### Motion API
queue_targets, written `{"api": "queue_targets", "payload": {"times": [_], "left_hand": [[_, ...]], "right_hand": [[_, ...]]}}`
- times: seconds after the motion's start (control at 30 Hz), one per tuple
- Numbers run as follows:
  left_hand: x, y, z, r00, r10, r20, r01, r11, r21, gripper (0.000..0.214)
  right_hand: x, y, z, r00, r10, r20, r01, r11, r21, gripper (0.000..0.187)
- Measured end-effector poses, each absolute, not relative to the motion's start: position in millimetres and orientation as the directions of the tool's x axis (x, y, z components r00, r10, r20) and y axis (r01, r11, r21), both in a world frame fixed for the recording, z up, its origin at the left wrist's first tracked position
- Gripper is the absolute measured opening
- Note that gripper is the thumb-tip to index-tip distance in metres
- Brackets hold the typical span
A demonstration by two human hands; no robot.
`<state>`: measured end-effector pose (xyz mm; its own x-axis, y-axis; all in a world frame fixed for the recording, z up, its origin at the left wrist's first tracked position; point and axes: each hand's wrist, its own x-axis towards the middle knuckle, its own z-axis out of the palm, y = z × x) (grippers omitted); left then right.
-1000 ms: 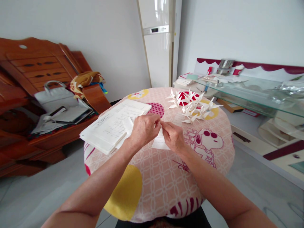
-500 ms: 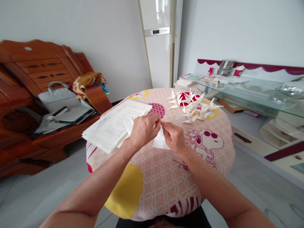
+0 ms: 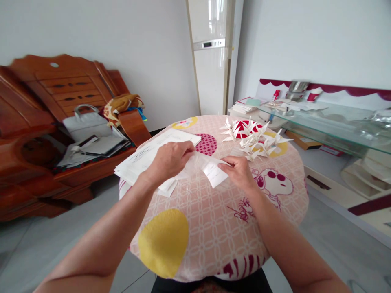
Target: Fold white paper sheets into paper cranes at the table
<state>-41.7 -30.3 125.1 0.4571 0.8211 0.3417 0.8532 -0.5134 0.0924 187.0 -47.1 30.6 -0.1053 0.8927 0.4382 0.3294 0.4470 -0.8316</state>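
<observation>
A small sheet of white paper (image 3: 214,174) with faint print hangs from the pinched fingers of my right hand (image 3: 240,170), above the middle of the tablecloth. My left hand (image 3: 169,160) is closed, its fingertips pinching pale paper at the left. The stretch between both hands is blurred, so I cannot tell whether they hold one sheet or two. Beneath and beyond my left hand lies a stack of printed papers (image 3: 137,156). A loose white piece (image 3: 168,188) sticks out below my left wrist. Several folded white paper cranes (image 3: 255,140) stand together past my right hand.
The round table wears a pink patterned cloth (image 3: 210,228). At the left is a wooden armchair (image 3: 76,77) holding a grey bag (image 3: 88,122) and cloth. A glass-topped cabinet (image 3: 332,126) stands right, and a tall white appliance (image 3: 210,77) at the back.
My hands have moved apart from a close pinch, left hand to the left, right hand slightly right. More paper now shows between them. The view has shifted slightly left.
</observation>
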Motion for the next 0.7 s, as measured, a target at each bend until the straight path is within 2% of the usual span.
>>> {"api": "queue_targets", "payload": {"times": [0.07,0.17,0.27,0.33,0.4,0.5,0.63,0.7], "left_hand": [[-50,-23,140,0.523,0.790,0.320,0.797,-0.587,0.144,0.020],[-59,-4,148,0.639,0.741,0.207,0.708,-0.672,0.219,0.019],[-60,17,123,0.684,0.713,0.150,0.671,-0.697,0.253,0.023],[-56,23,89,0.642,0.753,0.146,0.713,-0.656,0.247,0.023],[-49,19,50,0.550,0.810,0.203,0.786,-0.584,0.203,0.023],[-38,-1,2,0.533,0.782,0.322,0.786,-0.599,0.154,0.033],[-36,-24,-29,0.549,0.764,0.339,0.740,-0.633,0.228,0.035],[-38,-27,-33,0.547,0.772,0.324,0.741,-0.627,0.241,0.039]], "right_hand": [[192,-47,35,-0.073,0.935,0.348,0.181,0.356,-0.917,0.021],[196,-46,37,-0.011,0.976,0.219,-0.015,0.219,-0.976,0.027],[200,-39,31,-0.009,0.995,0.097,-0.066,0.096,-0.993,0.032],[203,-32,23,-0.006,0.999,0.041,0.051,0.042,-0.998,0.031],[208,-25,13,0.020,0.999,0.034,0.257,0.028,-0.966,0.030],[215,-16,2,0.080,0.996,0.031,0.567,-0.020,-0.824,0.030],[215,-12,-3,0.112,0.994,0.012,0.778,-0.080,-0.623,0.037],[211,-12,-1,0.142,0.990,0.024,0.872,-0.113,-0.475,0.042]]}}
